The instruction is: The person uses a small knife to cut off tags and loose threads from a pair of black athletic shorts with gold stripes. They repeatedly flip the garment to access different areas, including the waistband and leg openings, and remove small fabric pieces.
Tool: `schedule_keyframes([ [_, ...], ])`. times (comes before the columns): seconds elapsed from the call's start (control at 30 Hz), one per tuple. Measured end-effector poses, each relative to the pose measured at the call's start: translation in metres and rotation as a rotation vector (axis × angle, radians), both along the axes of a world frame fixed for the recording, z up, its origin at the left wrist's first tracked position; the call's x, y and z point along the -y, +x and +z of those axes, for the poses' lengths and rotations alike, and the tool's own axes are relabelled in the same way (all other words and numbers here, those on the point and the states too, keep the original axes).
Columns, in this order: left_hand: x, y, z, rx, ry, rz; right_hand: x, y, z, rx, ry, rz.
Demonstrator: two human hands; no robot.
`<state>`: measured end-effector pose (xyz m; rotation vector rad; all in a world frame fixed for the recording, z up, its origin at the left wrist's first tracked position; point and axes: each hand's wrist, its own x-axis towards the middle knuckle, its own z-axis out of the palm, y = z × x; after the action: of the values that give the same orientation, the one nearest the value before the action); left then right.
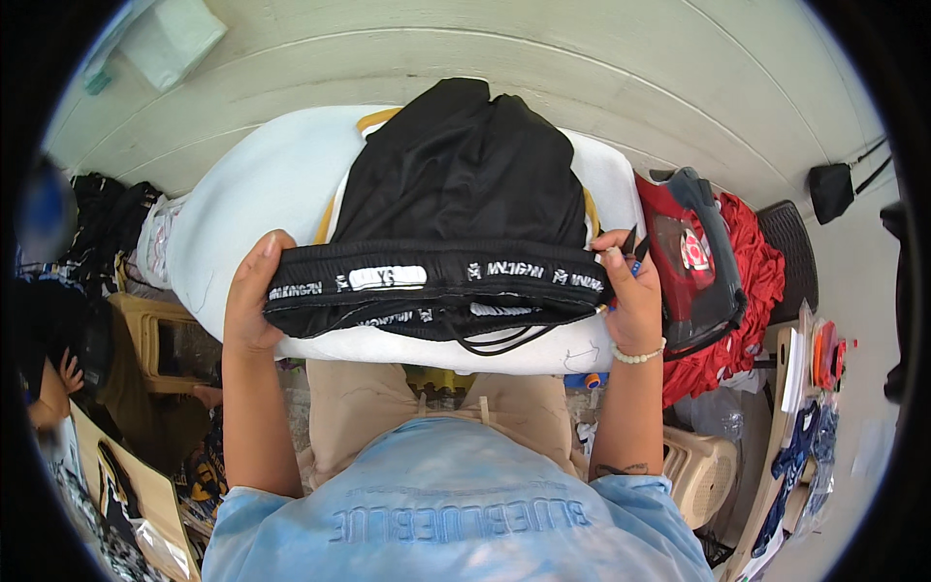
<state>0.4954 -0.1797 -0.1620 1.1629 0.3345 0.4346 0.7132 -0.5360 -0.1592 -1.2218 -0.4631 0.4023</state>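
A pair of black shorts (461,179) with yellow and white side trim lies on a white padded board (247,184). Its elastic waistband, with white lettering, is stretched sideways toward me, and a black drawstring (504,344) loops down at the front. My left hand (257,291) is closed on the left end of the waistband. The right end is pinched in my right hand (630,291), which wears a beaded bracelet. Small thread snips (635,247) with dark, pointed blades and a blue part also sit in the right hand, blades pointing up.
At the right of the board stand a red and grey bag (689,257) with a clear panel and a heap of red cloth (747,257). A pale wall (543,58) rises behind. Beige plastic stools (703,475) flank me, and another person's hand (71,371) shows far left.
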Motion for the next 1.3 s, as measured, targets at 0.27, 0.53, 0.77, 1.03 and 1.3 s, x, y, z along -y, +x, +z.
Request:
schedule_keyframes([
  [0.27,-0.012,-0.005,-0.007,0.025,-0.027,-0.073,-0.004,-0.003,-0.002,0.045,-0.006,-0.038],
  [0.53,0.001,-0.001,0.017,-0.028,0.315,0.003,-0.003,-0.005,-0.003,0.046,0.02,0.0],
  [0.77,0.07,0.033,0.076,0.133,1.441,0.138,-0.007,-0.012,0.004,0.09,-0.054,0.025],
  [1.03,0.097,0.086,0.089,-0.094,1.65,-0.296,-0.02,-0.032,0.036,0.352,-0.324,-0.069],
  [1.3,0.011,0.156,0.226,-0.09,1.711,0.52,-0.096,0.073,0.106,1.203,-0.625,-0.686],
])
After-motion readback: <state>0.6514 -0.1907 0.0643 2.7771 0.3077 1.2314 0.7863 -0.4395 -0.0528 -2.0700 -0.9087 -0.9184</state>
